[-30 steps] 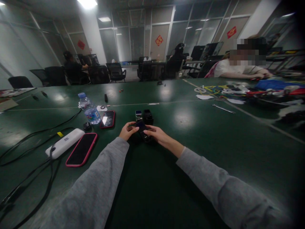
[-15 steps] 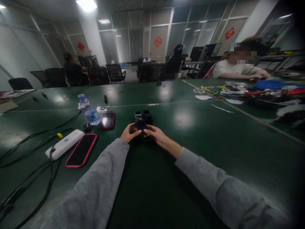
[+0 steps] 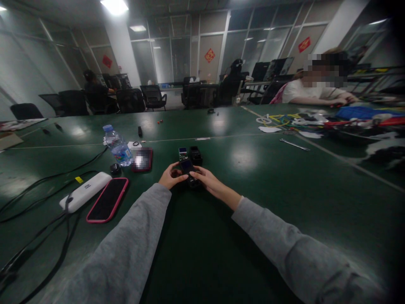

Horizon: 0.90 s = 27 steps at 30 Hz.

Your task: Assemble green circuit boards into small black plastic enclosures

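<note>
Both of my hands grip a small black handheld device [image 3: 186, 165] that has a dark screen at its upper end and buttons lower down. My left hand [image 3: 171, 175] wraps its left side, with the thumb on the front. From the right, my right hand [image 3: 211, 180] holds the other side, its thumb resting near the buttons. Just beyond the device lie a small circuit board with a screen [image 3: 182, 152] and a second black device [image 3: 195, 153]. The fingers behind the held device are hidden.
On the left of the green table [image 3: 202, 245] are a white power bank [image 3: 85, 192], a pink-edged phone [image 3: 108, 200], black cables and a water bottle [image 3: 117, 145]. A wrench [image 3: 295, 145] and a pile of coloured cables [image 3: 291, 120] lie right, near a seated person [image 3: 308, 93].
My right thumb has shifted very slightly on the front of the device. Both hands keep their hold, and the view has barely moved.
</note>
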Each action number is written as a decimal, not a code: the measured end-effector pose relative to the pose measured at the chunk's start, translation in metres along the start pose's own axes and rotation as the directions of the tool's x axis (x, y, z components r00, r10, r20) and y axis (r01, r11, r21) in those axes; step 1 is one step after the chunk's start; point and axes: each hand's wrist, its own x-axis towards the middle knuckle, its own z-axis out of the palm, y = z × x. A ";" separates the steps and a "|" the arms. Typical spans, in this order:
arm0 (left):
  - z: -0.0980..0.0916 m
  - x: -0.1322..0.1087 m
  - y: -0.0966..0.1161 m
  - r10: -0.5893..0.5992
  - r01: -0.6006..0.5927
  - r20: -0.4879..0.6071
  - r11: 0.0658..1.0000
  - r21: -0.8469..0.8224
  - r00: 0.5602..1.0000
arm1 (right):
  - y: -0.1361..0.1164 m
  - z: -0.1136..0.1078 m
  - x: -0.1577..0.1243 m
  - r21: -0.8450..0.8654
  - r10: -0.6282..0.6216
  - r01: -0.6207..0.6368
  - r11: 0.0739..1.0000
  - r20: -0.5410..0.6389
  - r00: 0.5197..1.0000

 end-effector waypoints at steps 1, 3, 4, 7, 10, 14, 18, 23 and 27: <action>0.000 0.000 0.000 0.005 -0.005 -0.006 1.000 0.004 1.000 | 0.001 0.002 -0.001 -0.033 -0.024 0.023 0.999 -0.024 0.999; 0.000 0.001 -0.002 0.021 -0.021 -0.017 1.000 0.017 1.000 | 0.002 0.007 -0.003 -0.109 -0.110 0.102 0.989 -0.071 0.991; 0.000 0.001 -0.002 0.029 -0.029 -0.020 0.999 0.023 0.999 | 0.003 0.011 -0.005 -0.155 -0.164 0.149 0.977 -0.087 0.983; -0.001 0.003 -0.004 0.046 -0.044 -0.034 0.998 0.035 0.998 | 0.004 0.020 -0.011 -0.306 -0.309 0.271 0.912 -0.082 0.948; -0.001 0.003 -0.005 0.064 -0.063 -0.048 0.998 0.032 0.997 | 0.003 0.028 -0.017 -0.426 -0.395 0.343 0.837 -0.036 0.918; -0.001 0.004 -0.007 0.074 -0.073 -0.041 0.997 0.021 0.996 | 0.001 0.032 -0.021 -0.507 -0.452 0.404 0.762 0.031 0.892; -0.002 0.005 -0.010 0.073 -0.073 -0.005 0.997 0.008 0.997 | -0.001 0.034 -0.023 -0.538 -0.456 0.400 0.742 0.032 0.890; -0.004 0.006 -0.014 0.052 -0.051 -0.004 0.998 0.041 0.999 | -0.002 0.034 -0.023 -0.542 -0.414 0.340 0.769 -0.016 0.910; -0.002 0.006 -0.012 0.072 -0.071 -0.025 0.997 0.042 0.997 | 0.000 0.032 -0.022 -0.538 -0.406 0.320 0.780 -0.044 0.913</action>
